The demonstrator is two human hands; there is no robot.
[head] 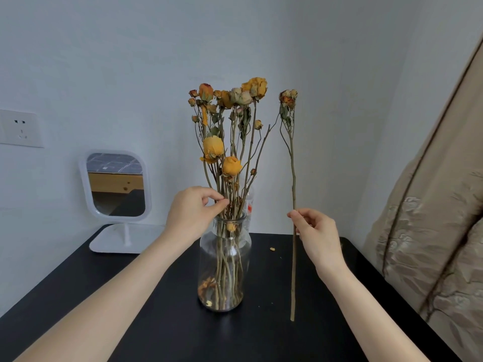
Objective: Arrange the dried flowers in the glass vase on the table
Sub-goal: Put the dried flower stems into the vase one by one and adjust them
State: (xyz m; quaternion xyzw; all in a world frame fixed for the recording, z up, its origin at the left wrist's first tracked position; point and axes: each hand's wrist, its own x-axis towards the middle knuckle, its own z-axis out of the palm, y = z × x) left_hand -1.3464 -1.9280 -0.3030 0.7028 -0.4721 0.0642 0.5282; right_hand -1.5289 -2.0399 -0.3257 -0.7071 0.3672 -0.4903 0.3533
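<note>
Head view, and the glass vase [244,253] is the anchor, standing upright mid-surface. Start with what's hard to read. Directly behind the vase's neck a clear object with a red-and-white label [249,205] peeks out between the stems, too covered to identify. Both forearms are cut off by the bottom edge. To the right of the vase, a beige patterned fabric [431,244] runs out of frame, and its kind isn't clear. Left of the vase and further back, a white stand mirror [116,184] has one corner of its base tucked behind the left wrist. A wall socket [21,128] is clipped by the left edge.

Now the container. The vase holds a bunch of dried flowers [213,148], yellow and orange heads fanned out high above the rim, thin stems crowded down through the neck to the bottom. Loose petal bits [206,286] sit on the vase floor among the stem ends.

The left hand [193,212] is just above the vase's mouth, thumb and forefinger pinching into the stems; exactly which stem it has is lost in the cluster. The right hand [313,231], right of the vase, pinches a single dried stem [293,178] upright between thumb and fingertips, apart from the bunch. Its lower end reaches down near the dark surface [261,335]; contact can't be judged. A small petal crumb [272,249] lies on the surface between vase and stem.
</note>
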